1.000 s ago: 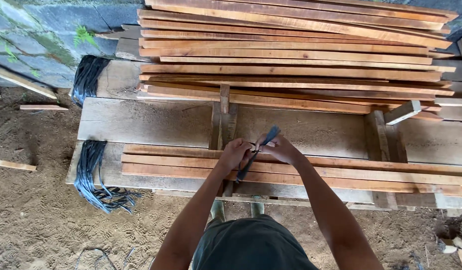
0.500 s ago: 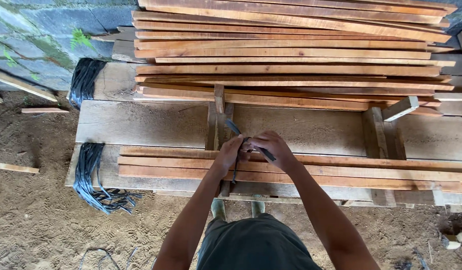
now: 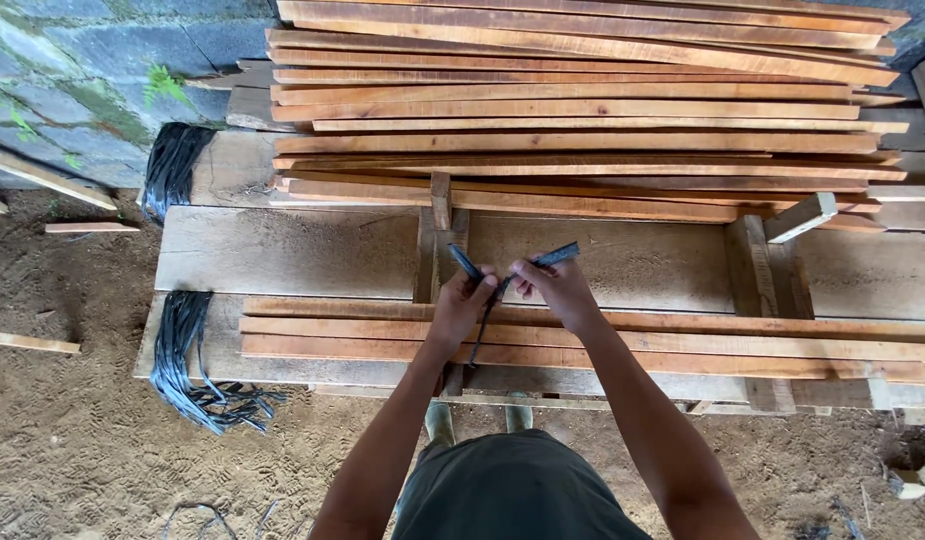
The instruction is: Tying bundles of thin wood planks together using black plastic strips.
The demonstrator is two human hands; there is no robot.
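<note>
A thin black strap (image 3: 503, 285), seemingly light and limp, is pinched at both ends by left hand (image 3: 461, 300) and right hand (image 3: 555, 288) above the slats (image 3: 683, 340); best gripped near its ends

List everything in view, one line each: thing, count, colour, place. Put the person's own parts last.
strap: one, black, held in both hands over the near slats
near slats: a few, orange-brown, along the bench's front edge
slat pile: many, orange-brown, stacked at the back of the bench
bench: one, grey weathered planks, centre
strap bundles: two, black, draped over the bench's left end
stone wall: grey, mossy, top left
loose sticks: a few, pale, on the dirt at left
dirt ground: brown, all around
left hand: gripping one strap end
right hand: gripping the other end
</note>
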